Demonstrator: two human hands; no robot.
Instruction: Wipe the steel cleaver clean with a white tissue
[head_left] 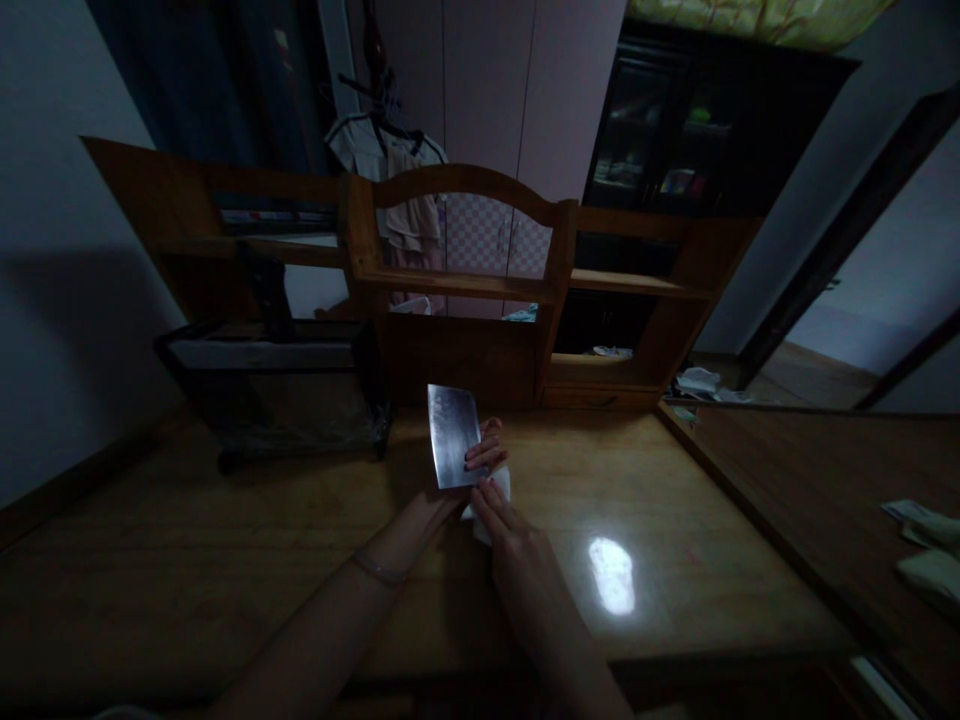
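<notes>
A cleaver (pixel 452 430) with a broad, shiny metal blade is held up over the wooden desk, its flat side facing me. My left hand (pixel 487 452) is closed around it from behind; its fingertips curl over the blade's right edge, and the palm is hidden. A bracelet circles that wrist. At the blade's lower right corner, my right hand (pixel 511 525) presses a white cloth or tissue (pixel 480 530) with its fingers together. The cleaver's handle cannot be made out behind the hands.
The wooden desk (pixel 720 540) carries a shelf unit (pixel 465 290) along its back. A dark, box-like appliance (pixel 277 390) stands at the back left. Clothes (pixel 412 200) hang behind the shelf. To the right, a lower brown surface (pixel 810 480) holds some pale cloth (pixel 930 575).
</notes>
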